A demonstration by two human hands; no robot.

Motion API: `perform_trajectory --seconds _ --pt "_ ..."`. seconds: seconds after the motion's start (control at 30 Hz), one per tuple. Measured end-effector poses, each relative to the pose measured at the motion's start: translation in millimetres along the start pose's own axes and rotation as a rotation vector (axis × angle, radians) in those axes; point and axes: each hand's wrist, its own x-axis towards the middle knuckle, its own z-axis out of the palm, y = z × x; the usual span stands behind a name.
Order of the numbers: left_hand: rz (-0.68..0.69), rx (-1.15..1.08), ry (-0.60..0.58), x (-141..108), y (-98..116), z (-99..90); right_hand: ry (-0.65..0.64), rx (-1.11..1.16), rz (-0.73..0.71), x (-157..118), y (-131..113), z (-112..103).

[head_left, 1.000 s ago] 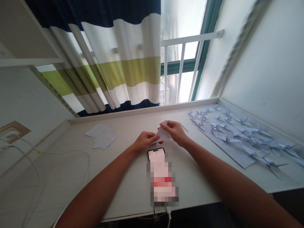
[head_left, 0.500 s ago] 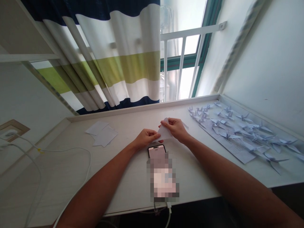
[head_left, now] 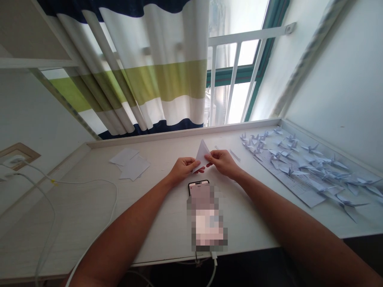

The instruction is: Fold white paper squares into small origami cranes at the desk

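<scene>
Fingers of the left hand (head_left: 182, 169) are closed on the lower left side of the paper (head_left: 201, 154), thumb on top and some fingertips showing beneath its near edge. In the head view, the right hand (head_left: 223, 161) pinches the opposite side between thumb and forefinger, so both hands grip it at once. Folded to a triangle, the paper sits just beyond the phone (head_left: 207, 215), its peak pointing away from the phone; whether it touches the table (head_left: 161, 239) I cannot tell. Most of the phone's screen is blurred into blocks, and a white cable (head_left: 214, 259) runs from its near end over the table's edge. Left of the phone and farther off, a few sheets (head_left: 135, 167) lie overlapping. Beyond the phone to its right, near the right hand, lie narrow strips (head_left: 235, 155). Well to the right of the phone, many folded cranes (head_left: 318, 184) stand crowded together, some on a printed board (head_left: 312, 200). Far left of the phone, a white cord (head_left: 95, 180) leads from a wall socket (head_left: 19, 159) across the table. Behind everything, beyond the phone, hang a striped curtain (head_left: 167, 79) and, to its right, a white railing (head_left: 249, 36).
</scene>
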Motion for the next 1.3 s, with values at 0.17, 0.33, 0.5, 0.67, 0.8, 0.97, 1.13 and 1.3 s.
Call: perform_trajectory --seconds 0.17,0.33,0.5,0.67,0.8,0.97,1.13,1.3 --pt "0.014 0.023 0.017 0 -1 -0.4 0.0 -0.131 -0.017 -2 -6 -2" --pt "0.076 0.044 0.149 2 -3 -7.3 -0.107 -0.436 0.056 -30 -39 -10" --pt "0.09 0.037 0.207 2 -2 -13.4 -0.48 -0.547 0.073 -75 -58 -1" --pt "0.081 0.052 0.179 1 0 -12.2 -0.48 -0.599 0.05 -91 -49 8" --pt "0.078 0.039 0.189 1 0 -12.0 -0.493 -0.561 0.054 -89 -46 2" --pt "0.078 0.036 0.185 1 0 -11.7 -0.518 -0.548 0.046 -91 -46 -1" --pt "0.072 0.039 0.177 2 -2 -12.2 -0.462 -0.438 0.11 -93 -42 -1" --pt "0.078 0.048 0.165 3 -3 -13.0 -0.375 -0.369 0.137 -94 -41 2"
